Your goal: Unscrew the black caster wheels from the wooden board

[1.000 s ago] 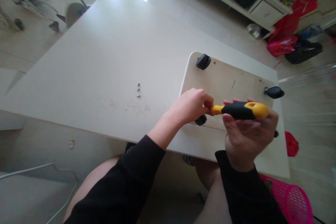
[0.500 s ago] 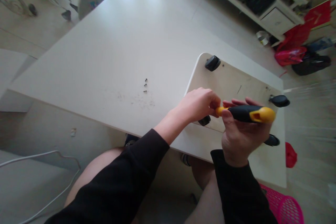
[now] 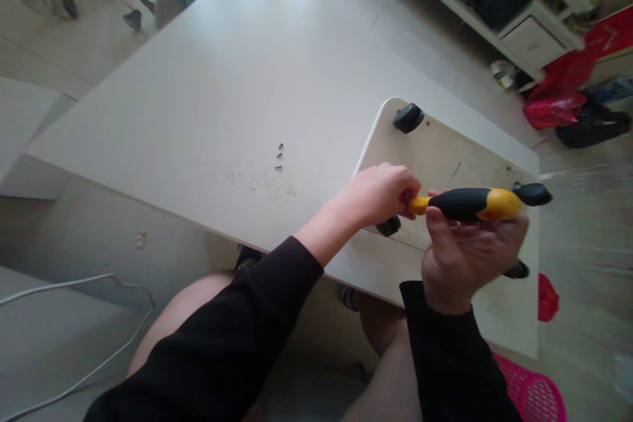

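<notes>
A screwdriver with a black and yellow handle point(image 3: 462, 204) lies across the fingers of my right hand point(image 3: 467, 260), its thumb pressed against the handle. My left hand point(image 3: 388, 194) is closed at the screwdriver's front end, just past the yellow collar; the tip is hidden behind the fingers. Beneath both hands is a pale rounded board point(image 3: 440, 145), with a black caster wheel point(image 3: 408, 118) at its far left corner and another caster point(image 3: 389, 226) beside my left wrist. Three small screws point(image 3: 279, 155) lie on the white table point(image 3: 208, 105), left of the board.
Right of my right hand, two more casters point(image 3: 534, 194) stick up at the board's far end. A pink basket point(image 3: 534, 389) stands on the floor below the table's right edge. A white cabinet point(image 3: 531, 39) and red bags point(image 3: 554, 109) are beyond the table.
The screwdriver handle has rolled in my right hand, showing a different side of its yellow end. My left hand stays at its front end. The whole view has shifted slightly.
</notes>
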A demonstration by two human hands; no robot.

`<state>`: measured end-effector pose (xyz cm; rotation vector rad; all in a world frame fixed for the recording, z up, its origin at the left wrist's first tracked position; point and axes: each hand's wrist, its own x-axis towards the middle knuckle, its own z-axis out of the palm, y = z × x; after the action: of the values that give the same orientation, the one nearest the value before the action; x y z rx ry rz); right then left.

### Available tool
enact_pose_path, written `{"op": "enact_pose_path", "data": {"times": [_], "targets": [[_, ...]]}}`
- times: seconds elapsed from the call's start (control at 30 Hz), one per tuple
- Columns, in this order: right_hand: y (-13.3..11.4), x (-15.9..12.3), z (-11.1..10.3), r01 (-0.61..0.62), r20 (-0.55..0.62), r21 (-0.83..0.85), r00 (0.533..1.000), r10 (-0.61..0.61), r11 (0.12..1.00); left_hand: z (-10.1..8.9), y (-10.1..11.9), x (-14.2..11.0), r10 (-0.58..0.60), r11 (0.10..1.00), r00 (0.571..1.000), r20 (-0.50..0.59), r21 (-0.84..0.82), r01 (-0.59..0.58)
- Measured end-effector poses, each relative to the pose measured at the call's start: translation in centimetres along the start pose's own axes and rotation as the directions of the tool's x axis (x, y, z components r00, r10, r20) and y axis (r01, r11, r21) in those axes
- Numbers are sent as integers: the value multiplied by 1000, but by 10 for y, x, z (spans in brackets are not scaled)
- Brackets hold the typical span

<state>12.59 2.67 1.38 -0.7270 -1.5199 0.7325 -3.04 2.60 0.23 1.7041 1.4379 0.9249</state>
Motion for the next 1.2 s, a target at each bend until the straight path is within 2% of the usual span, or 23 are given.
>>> {"op": "enact_pose_path", "data": {"times": [0.2,0.3,0.43,0.57,0.67,0.83,0.97,1.03,1.13,1.2], "targets": [[-3,0,2,-5,-21,-18,1000,5,1000,-1,-5,0,34,998,995,90,-48,-30],[-4,-1,1,-32,-3,-28,999,32,999,-1,-3,0,7,999,998,66,-38,-5],[-4,-2,1,-6,-2,6,1000,6,1000,1,0,0,-11,1000,1000,-10,-2,11],[-2,-2,0,7,-25,4,1000,-7,1000,0,-3,0,43,999,998,43,-31,-42],[-2,-2,-1,19,-6,-7,1000,-19,1000,1,-4,2,31,999,997,76,-24,-29],[-9,-4,2,-60,15,-54,998,61,997,5,0,2,5,1000,1000,-4,28,-5],[-13,-3,7,-3,-55,-45,998,1,999,0,-2,-1,25,999,1000,9,-38,-25],[-11,-1,8,68,-113,-29,991,-71,997,-4,-6,-3,3,999,1000,14,-40,-2],[-5,5,5,183,-196,-49,962,-189,982,-6,-16,-6,-90,992,996,-6,92,91],[0,9,2,205,-216,-65,953,-214,977,-3,-22,-8,-138,972,990,-3,193,136]]}}
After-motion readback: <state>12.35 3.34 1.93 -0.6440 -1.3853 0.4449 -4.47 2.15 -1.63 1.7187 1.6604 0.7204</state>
